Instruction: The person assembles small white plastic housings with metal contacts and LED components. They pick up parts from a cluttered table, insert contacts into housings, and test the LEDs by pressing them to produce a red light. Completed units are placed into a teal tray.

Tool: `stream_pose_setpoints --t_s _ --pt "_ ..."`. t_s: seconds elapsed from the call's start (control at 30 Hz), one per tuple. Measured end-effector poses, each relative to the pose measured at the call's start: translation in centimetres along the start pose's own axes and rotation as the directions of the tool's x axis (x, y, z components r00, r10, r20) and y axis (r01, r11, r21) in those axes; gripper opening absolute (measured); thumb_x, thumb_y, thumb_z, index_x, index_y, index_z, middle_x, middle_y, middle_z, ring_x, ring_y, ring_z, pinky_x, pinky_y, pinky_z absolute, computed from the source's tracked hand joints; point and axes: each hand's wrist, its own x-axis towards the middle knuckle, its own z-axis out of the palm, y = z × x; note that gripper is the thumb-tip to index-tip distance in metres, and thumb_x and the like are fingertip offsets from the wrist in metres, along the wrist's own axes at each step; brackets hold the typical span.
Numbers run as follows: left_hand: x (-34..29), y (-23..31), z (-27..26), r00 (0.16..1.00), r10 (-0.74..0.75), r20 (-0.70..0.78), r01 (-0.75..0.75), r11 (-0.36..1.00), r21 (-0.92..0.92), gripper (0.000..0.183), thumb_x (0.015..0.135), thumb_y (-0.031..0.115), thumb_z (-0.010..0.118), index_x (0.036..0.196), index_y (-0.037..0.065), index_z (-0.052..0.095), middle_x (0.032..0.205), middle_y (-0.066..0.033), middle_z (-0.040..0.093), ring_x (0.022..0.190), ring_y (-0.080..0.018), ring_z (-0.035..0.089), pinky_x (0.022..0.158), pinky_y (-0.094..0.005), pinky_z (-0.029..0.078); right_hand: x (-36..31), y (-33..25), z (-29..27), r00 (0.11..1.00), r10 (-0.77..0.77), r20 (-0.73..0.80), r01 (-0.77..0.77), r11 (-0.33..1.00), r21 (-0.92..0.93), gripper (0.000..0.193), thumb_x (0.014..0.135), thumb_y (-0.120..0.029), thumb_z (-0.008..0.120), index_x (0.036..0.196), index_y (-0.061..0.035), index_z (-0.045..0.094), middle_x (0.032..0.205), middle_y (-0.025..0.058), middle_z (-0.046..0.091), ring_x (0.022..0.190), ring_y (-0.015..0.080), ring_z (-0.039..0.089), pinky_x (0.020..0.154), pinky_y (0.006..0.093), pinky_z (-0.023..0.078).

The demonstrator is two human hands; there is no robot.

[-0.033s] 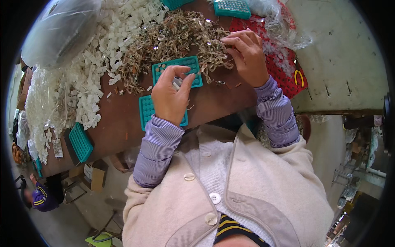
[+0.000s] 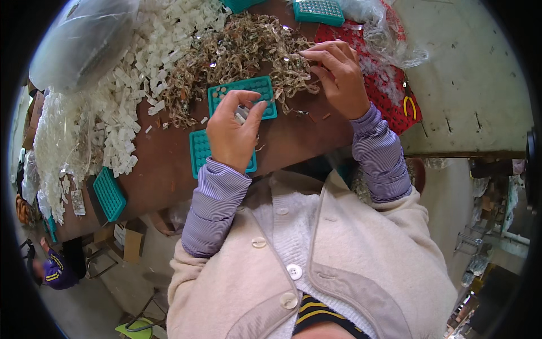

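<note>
While the tangled heap of thin, tan-brown wiry loops [image 2: 240, 51] lay beyond the hands, its long axis ran slantwise from near left to far right across the brown tabletop [image 2: 161, 161]. The right hand [image 2: 339, 79] was the nearer: its fingertips reached the heap's right edge, though whether they gripped a strand could not be told. The left hand [image 2: 231, 135], well apart from it, was curled around a small whitish piece [image 2: 241, 115], above a rectangular teal plastic tray with round wells [image 2: 258, 84] that lay just below the heap. A second teal tray [image 2: 199, 148] lay nearer the body, partly hidden by the left hand. Leftward spread a mound of small translucent white pieces [image 2: 127, 93]; rightward, a red patterned cloth [image 2: 400, 116] bore a yellow-handled tool [image 2: 405, 105].
</note>
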Motion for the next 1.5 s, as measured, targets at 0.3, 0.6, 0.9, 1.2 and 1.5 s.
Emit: stream_pose_setpoints --t_s 0.3,0.6,0.9,1.2,1.5 --pt "-0.8 0.9 -1.0 0.982 -0.165 0.09 0.18 0.966 -0.185 0.017 0.097 0.01 0.081 0.113 0.006 0.076 0.089 0.0048 0.067 0.065 -0.0021 0.055 0.056 -0.023 0.044 0.3 -0.3 2.4 0.975 -0.21 0.079 0.209 0.978 0.011 0.005 0.086 -0.012 0.067 0.086 -0.0074 0.07 0.103 0.0054 0.072 0.116 0.0284 0.066 0.112 0.0475 0.043" --pt "3.0 1.6 3.2 0.985 0.017 0.17 0.002 0.994 -0.109 0.058 0.089 0.009 0.086 0.143 0.006 0.066 0.12 -0.009 0.078 0.1 -0.0109 0.071 0.081 -0.0279 0.059 0.0 -0.7 -1.1 0.959 0.275 -0.072 -0.261 0.951 0.165 0.008 0.089 -0.005 0.074 0.086 -0.0051 0.066 0.082 0.0073 0.073 0.075 0.025 0.069 0.077 0.0388 0.056" --pt "5.0 3.1 9.6 0.928 0.054 0.37 0.099 0.919 -0.382 0.035 0.091 0.006 0.083 0.125 0.0 0.074 0.114 -0.0078 0.077 0.098 -0.0118 0.072 0.083 -0.0282 0.06 -3.8 -0.3 -4.2 0.743 0.603 0.291 -0.572 0.345 0.745 0.011 0.103 -0.007 0.072 0.094 -0.0025 0.067 0.072 -0.0009 0.068 0.062 0.0005 0.055 0.052 0.022 0.041" --pt "3.8 4.8 10.0 0.903 0.363 0.23 -0.416 0.871 0.261 0.041 0.092 0.018 0.085 0.131 0.008 0.074 0.128 -0.0101 0.076 0.112 -0.0273 0.075 0.093 -0.0352 0.058 -8.1 -1.5 -6.2 0.662 0.746 0.073 -0.461 0.328 0.824 0.007 0.106 -0.009 0.071 0.104 -0.0037 0.068 0.076 -0.0017 0.067 0.066 0.001 0.056 0.057 0.0209 0.041" --pt "2.0 5.9 5.3 0.911 0.039 0.411 0.146 0.901 -0.409 0.024 0.1 0.006 0.077 0.123 0.001 0.076 0.11 -0.0046 0.078 0.084 -0.0044 0.063 0.074 -0.0198 0.049 -6.8 -4.5 -5.8 0.731 0.559 0.392 -0.563 0.169 0.809 0.013 0.1 -0.01 0.076 0.111 -0.0055 0.069 0.086 0.0015 0.069 0.071 0.0069 0.06 0.07 0.0236 0.05"
